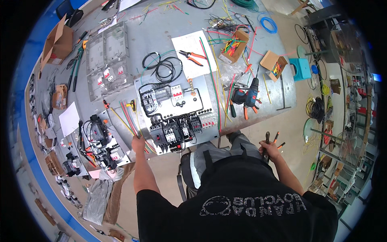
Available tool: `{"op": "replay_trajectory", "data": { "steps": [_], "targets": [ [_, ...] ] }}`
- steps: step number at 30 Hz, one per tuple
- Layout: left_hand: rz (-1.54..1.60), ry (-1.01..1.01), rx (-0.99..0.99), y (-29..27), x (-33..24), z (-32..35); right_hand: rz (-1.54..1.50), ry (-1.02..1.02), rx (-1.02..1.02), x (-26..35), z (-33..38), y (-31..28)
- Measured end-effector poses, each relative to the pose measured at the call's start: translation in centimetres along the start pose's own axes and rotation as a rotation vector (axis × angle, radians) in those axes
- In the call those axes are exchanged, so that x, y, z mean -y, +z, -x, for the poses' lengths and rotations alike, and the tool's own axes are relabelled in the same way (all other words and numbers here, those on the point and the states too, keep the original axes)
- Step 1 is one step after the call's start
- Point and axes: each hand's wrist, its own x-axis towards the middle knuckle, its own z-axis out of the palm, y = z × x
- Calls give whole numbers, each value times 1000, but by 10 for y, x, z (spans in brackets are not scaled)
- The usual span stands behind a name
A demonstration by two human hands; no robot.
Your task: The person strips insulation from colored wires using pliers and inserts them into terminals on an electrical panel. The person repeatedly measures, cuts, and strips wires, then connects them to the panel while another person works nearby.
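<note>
My left hand [138,144] is at the table's near edge, left of a metal mounting panel. Its fingers are curled over a bunch of red, green and yellow wires [127,117] that pass beneath it. The panel [163,111] carries black contactors [172,135], breakers [177,92], terminal blocks and black wiring. Held off to the right, beyond the table edge, my right hand [271,151] is closed on pliers [276,137] with orange-and-black handles; their jaws are hard to make out. A cordless drill [250,93] lies on the table ahead of that hand.
A second wired panel [114,145] lies to the left. Orange-handled pliers [195,60] rest on a paper sheet [177,43] behind the main panel. Small cardboard boxes [226,55] of coloured pieces stand at the back right. A clear enclosure [94,60] lies back left. A chair [180,181] is beside me.
</note>
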Motion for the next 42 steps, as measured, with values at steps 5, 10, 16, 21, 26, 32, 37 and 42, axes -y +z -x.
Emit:
{"op": "replay_trajectory", "data": {
  "steps": [5, 10, 16, 21, 26, 32, 37, 42],
  "targets": [
    [108, 51, -45, -7, -3, 11, 30, 7, 15, 9, -6, 14],
    [214, 76, -69, 21, 25, 50, 27, -49, 65, 15, -17, 9],
    [159, 54, -116, 60, 53, 132, 29, -146, 89, 24, -51, -10],
    [121, -26, 0, 94, 41, 232, 233, -288, 65, 32, -81, -36],
    [672, -295, 435, 129, 9, 317, 325, -344, 72, 17, -118, -66],
    [167, 338, 343, 168, -12, 372, 373, -305, 91, -21, -156, -108],
    [467, 323, 328, 163, -74, 399, 510, -165, 68, -61, -193, -175],
    [595, 140, 348, 178, -84, 415, 520, -53, 6, -86, -207, -228]
  ]
}}
